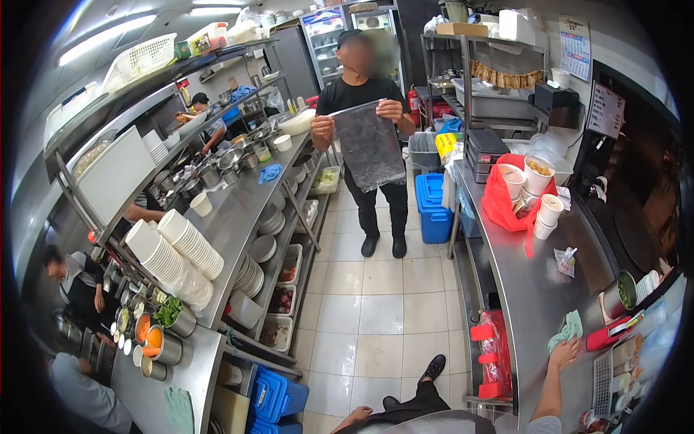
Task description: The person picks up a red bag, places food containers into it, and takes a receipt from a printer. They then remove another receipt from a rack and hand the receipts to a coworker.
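My right hand point(564, 352) is on the steel counter at the right, its fingers on the near edge of a pale green cloth point(567, 327). The cloth is bunched on the counter top. Low in the view, my left hand point(355, 417) hangs beside my dark trousers, away from both counters. Its fingers are too small and partly hidden to read. Beyond the cloth, a small knotted plastic bag point(565, 261) lies on the same counter. To the cloth's right are a metal pot with greens point(620, 293) and a red container point(606, 337).
A person point(358, 87) stands in the aisle holding up a dark plastic bag point(371, 148). A red bag point(499, 199) with lidded paper tubs is on the right counter. Stacked white tubs point(177, 253) stand on the left counter. Blue bins point(434, 210) sit on the floor. Other people work at left.
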`<state>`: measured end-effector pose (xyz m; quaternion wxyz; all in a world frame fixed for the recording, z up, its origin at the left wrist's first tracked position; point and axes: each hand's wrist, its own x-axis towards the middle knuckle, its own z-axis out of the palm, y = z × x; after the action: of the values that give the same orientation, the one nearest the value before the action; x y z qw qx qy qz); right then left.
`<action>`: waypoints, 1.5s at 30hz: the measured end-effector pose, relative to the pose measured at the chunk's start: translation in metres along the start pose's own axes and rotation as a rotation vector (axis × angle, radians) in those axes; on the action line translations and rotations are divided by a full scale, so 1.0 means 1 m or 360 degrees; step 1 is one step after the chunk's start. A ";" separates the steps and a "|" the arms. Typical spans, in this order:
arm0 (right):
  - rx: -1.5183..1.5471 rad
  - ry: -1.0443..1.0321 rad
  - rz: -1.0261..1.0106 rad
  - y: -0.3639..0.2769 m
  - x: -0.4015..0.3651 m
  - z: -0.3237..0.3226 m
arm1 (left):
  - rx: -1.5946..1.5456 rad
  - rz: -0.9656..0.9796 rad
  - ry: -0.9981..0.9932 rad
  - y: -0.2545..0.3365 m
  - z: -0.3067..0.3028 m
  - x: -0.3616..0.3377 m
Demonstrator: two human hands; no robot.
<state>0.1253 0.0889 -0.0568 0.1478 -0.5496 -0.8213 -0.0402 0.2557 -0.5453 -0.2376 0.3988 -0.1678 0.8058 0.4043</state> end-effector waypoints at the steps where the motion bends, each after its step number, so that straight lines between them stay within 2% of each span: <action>1: 0.0017 0.0007 -0.0021 -0.001 0.001 0.001 | 0.0002 0.0003 0.0003 0.001 -0.001 -0.001; 4: 0.0036 0.0004 -0.0054 0.002 0.001 0.000 | 0.0004 0.0028 -0.0032 0.002 -0.002 0.003; 7: 0.0060 0.0000 -0.0026 0.002 -0.001 0.002 | 0.0046 0.0187 0.0050 -0.010 0.003 0.016; 8: 0.0064 -0.0026 -0.0008 0.002 -0.002 0.002 | -0.0082 0.0018 -0.0091 -0.002 0.000 0.012; 11: 0.0063 -0.0034 -0.0003 -0.004 -0.005 -0.007 | 0.0024 0.0067 -0.0203 -0.010 0.005 0.031; 13: 0.0060 -0.0028 0.0006 0.004 -0.004 -0.006 | -0.0088 0.0123 -0.0248 -0.020 0.010 0.041; 21: 0.0216 0.0052 -0.0037 0.008 -0.003 0.011 | 0.0191 0.0163 -0.0263 0.059 -0.009 0.070; 24: 0.0519 -0.0034 -0.0058 0.016 -0.003 -0.002 | 0.0354 0.0204 -0.0319 0.093 -0.023 0.101; 27: 0.1752 -0.0029 -0.0042 0.033 0.002 -0.002 | 0.0595 0.0282 -0.0365 0.133 -0.041 0.136; 30: 0.1615 0.0445 0.0088 0.004 0.007 -0.039 | 0.0911 0.0430 -0.0377 0.181 -0.067 0.166; 32: 0.1633 0.0482 -0.0062 -0.023 0.038 -0.063 | 0.1142 0.0576 -0.0361 0.213 -0.083 0.195; 33: 0.1638 0.0492 -0.0142 -0.039 0.058 -0.077 | 0.1113 0.0743 -0.0599 0.216 -0.087 0.246; 34: 0.1651 0.0499 -0.0219 -0.062 0.078 -0.094 | 0.1043 0.0650 -0.0305 0.244 -0.089 0.255; 36: 0.1956 0.0173 -0.0363 -0.126 0.124 -0.132 | 0.0993 0.0874 -0.0224 0.315 -0.103 0.277; 37: 0.1964 0.0093 -0.0653 -0.163 0.141 -0.161 | 0.0794 0.1054 -0.0239 0.355 -0.113 0.278; 38: 0.2008 -0.0083 -0.0825 -0.199 0.156 -0.188 | 0.0707 0.1134 -0.0074 0.399 -0.115 0.276; 39: 0.1982 -0.0127 -0.0981 -0.234 0.168 -0.212 | 0.0613 0.1188 -0.0017 0.449 -0.120 0.263; 41: 0.1972 -0.0204 -0.1285 -0.298 0.199 -0.234 | 0.0109 0.1425 -0.0127 0.548 -0.134 0.218; 43: 0.1896 -0.0292 -0.1468 -0.358 0.229 -0.250 | -0.0163 0.1604 -0.0352 0.622 -0.144 0.207; 45: 0.1728 -0.0151 -0.1679 -0.414 0.267 -0.252 | -0.0261 0.1709 -0.0479 0.695 -0.160 0.172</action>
<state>-0.2977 0.1065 0.2997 0.3232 0.0649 -0.8853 0.3280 -0.3451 -0.2334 0.0449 0.2332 0.2950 0.6782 0.6313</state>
